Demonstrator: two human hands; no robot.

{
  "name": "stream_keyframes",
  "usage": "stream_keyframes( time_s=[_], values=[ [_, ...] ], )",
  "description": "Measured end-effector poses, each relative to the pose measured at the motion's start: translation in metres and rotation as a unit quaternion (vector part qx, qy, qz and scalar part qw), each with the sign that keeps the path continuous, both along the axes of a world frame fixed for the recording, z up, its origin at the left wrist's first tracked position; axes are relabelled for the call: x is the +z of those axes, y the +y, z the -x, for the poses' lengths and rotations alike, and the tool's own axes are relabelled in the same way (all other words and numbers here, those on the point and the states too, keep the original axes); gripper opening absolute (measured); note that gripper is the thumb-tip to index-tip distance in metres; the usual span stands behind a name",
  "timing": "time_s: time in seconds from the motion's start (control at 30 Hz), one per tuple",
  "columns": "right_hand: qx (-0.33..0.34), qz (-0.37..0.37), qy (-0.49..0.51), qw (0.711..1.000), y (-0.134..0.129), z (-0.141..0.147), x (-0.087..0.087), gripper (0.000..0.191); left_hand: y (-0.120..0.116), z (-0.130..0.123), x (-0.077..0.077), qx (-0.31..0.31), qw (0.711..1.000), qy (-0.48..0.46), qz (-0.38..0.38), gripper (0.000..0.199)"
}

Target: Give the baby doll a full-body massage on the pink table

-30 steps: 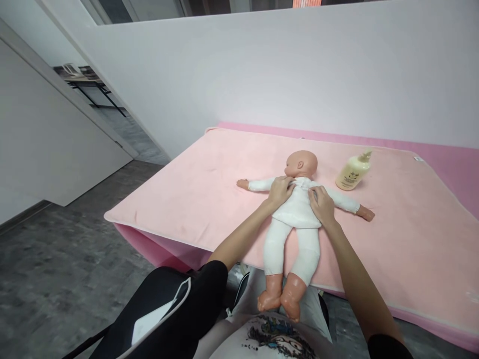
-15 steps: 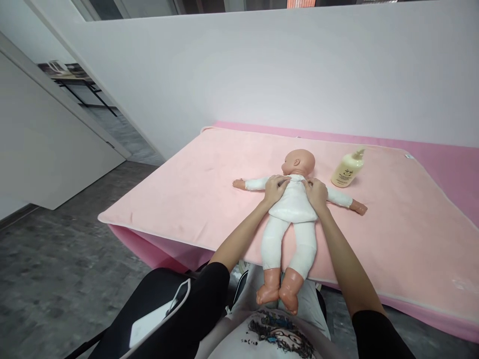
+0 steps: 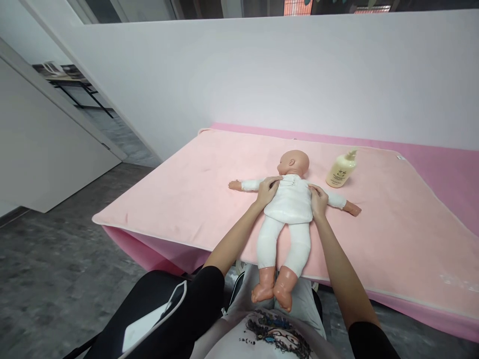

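A baby doll (image 3: 289, 199) with a bald head and white cloth body lies stretched out on a pale pink mat (image 3: 179, 189). Its head is turned to the left, its arms are spread, and its bare feet hang over the near edge. My left hand (image 3: 268, 191) rests on the doll's left-side shoulder in view, fingers reaching over the upper torso and apart from the thumb. On the opposite shoulder and side lies my right hand (image 3: 319, 200), with its fingers partly hidden. Neither hand lifts the doll. A pump bottle (image 3: 340, 170) of pale yellow lotion stands beyond my right hand.
Behind the mat rises a white wall (image 3: 262, 75). A darker pink cover (image 3: 445, 174) shows under the mat. A white device (image 3: 144, 326) with a cable lies at my left thigh. To the left are a white door (image 3: 48, 139) and grey floor (image 3: 67, 259).
My hands have slid apart, from near the middle of the doll's upper torso outward to its shoulders. The doll and bottle keep their places on the mat; the view has shifted slightly.
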State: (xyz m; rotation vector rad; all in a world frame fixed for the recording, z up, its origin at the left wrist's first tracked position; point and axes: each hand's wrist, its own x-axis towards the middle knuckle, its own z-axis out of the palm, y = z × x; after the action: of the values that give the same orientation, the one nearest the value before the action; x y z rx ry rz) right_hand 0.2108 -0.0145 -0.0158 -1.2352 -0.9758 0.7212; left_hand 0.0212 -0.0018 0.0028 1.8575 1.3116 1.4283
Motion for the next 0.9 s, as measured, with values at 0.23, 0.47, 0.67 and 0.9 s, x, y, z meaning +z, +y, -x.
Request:
stream_keyframes(
  time_s=[0.23, 0.47, 0.67, 0.9],
  values=[
    [0.02, 0.007, 0.023, 1.0, 0.0039, -0.0036, -0.0006, 0.027, 0.0012, 0.0009, -0.0003, -0.003, 1.0, 0.004, 0.003, 0.023],
    [0.025, 0.016, 0.004, 1.0, 0.0025, -0.0033, 0.0013, 0.027, -0.0016, 0.0011, 0.0029, 0.003, 1.0, 0.013, 0.008, 0.023],
    [0.025, 0.027, -0.004, 0.999, 0.0031, -0.0042, 0.0005, 0.028, -0.0034, 0.001, 0.0055, 0.003, 1.0, 0.021, 0.005, 0.023],
    [0.024, 0.026, -0.011, 0.999, 0.0006, -0.003, 0.0046, 0.026, -0.0015, 0.0019, 0.0037, 0.003, 0.999, 0.032, 0.002, 0.024]
  ],
)
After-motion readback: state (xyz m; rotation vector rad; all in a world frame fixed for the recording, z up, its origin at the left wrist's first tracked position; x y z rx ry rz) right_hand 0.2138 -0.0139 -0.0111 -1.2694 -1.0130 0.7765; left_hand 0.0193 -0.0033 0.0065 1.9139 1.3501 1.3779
